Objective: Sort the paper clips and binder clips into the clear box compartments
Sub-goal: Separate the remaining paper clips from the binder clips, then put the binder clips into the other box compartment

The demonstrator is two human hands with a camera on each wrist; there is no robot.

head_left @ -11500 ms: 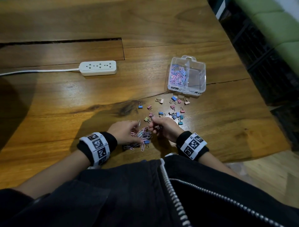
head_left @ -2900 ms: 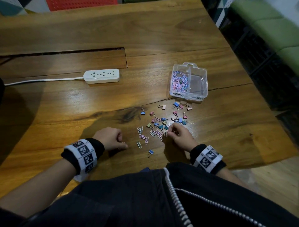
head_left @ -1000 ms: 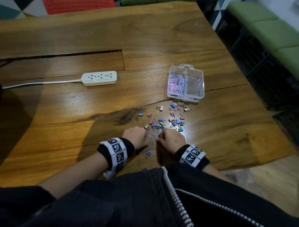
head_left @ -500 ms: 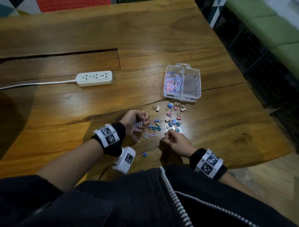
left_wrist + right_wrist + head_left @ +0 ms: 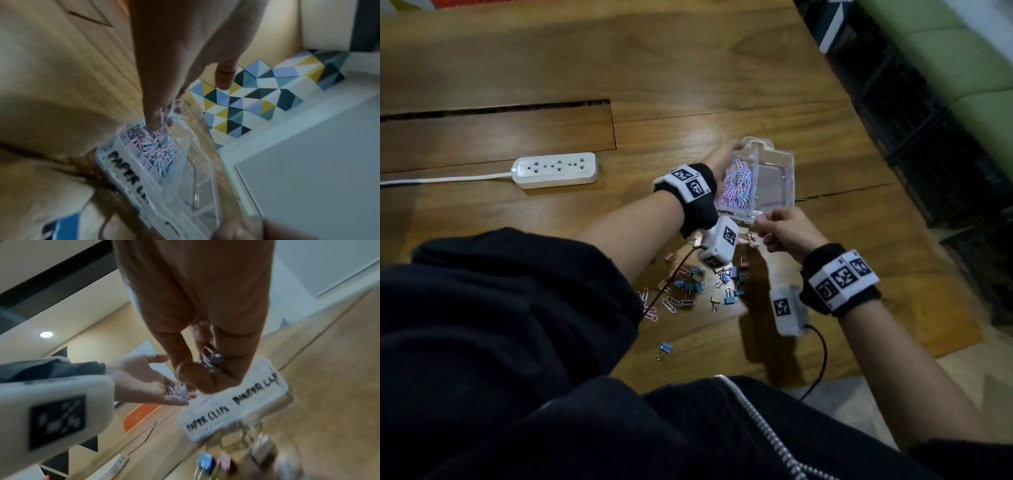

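The clear box (image 5: 777, 178) (image 5: 197, 162) stands on the wooden table, its front label (image 5: 236, 402) reading paper clips and binder clips. Pastel paper clips (image 5: 734, 186) (image 5: 152, 146) fill the left compartment; the right one looks empty. My left hand (image 5: 726, 154) (image 5: 166, 113) (image 5: 176, 394) hovers over the left compartment, palm open, thumb apart, with several paper clips lying on its fingertips. My right hand (image 5: 767, 222) (image 5: 205, 363) is at the box's front edge and pinches a few small clips; their kind is unclear. Loose binder clips (image 5: 726, 284) and paper clips (image 5: 654, 305) lie nearer me.
A white power strip (image 5: 555, 169) with its cable lies to the left of the box. One blue binder clip (image 5: 665, 348) sits alone close to my body. A long slot (image 5: 496, 109) crosses the table behind. The table's right edge drops beside a green bench (image 5: 962, 68).
My left hand rose from the loose pile and reached forward over the box's left compartment with paper clips. The right hand moved up from the pile to the box's front edge.
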